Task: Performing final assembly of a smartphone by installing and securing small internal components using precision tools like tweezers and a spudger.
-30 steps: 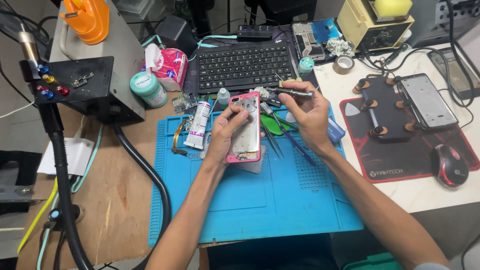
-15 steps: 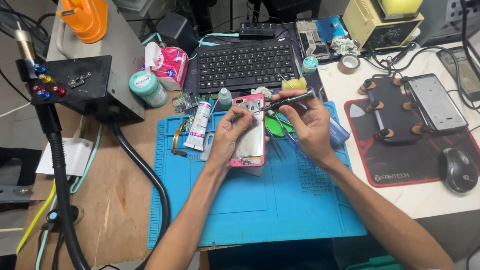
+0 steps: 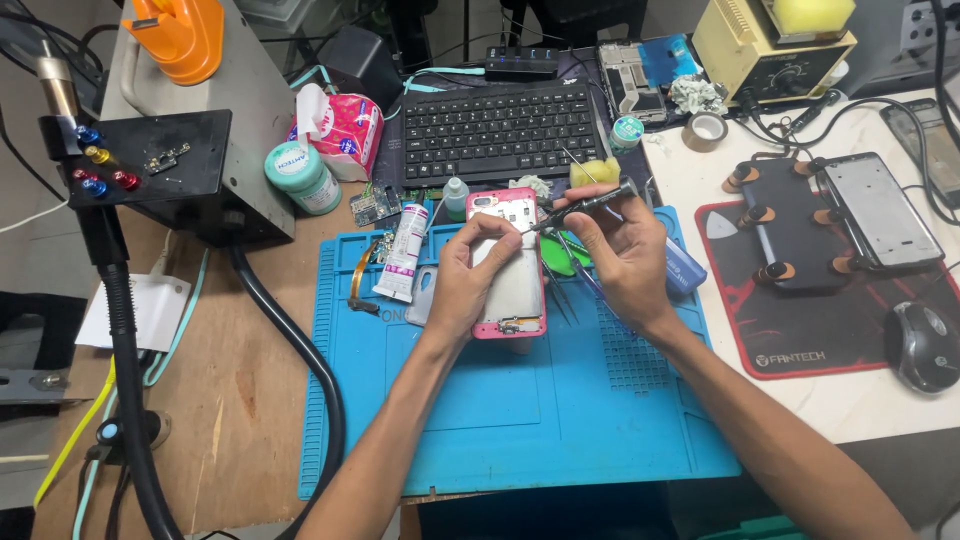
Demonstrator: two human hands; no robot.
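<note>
An opened phone (image 3: 508,265) is lying on the work mat (image 3: 520,410), toward its far edge, with the left hand (image 3: 468,275) resting on its left side and the right hand (image 3: 615,255) sitting just to its right, holding a screwdriver (image 3: 580,206) over its far end. A glue tube (image 3: 403,252) is lying on the mat left of the phone, and a keyboard (image 3: 500,130) is sitting behind the mat's far edge. A mouse pad (image 3: 800,330) is lying right of the mat, carrying a phone clamp (image 3: 775,225) at its far edge and a mouse (image 3: 920,345) at its right edge.
</note>
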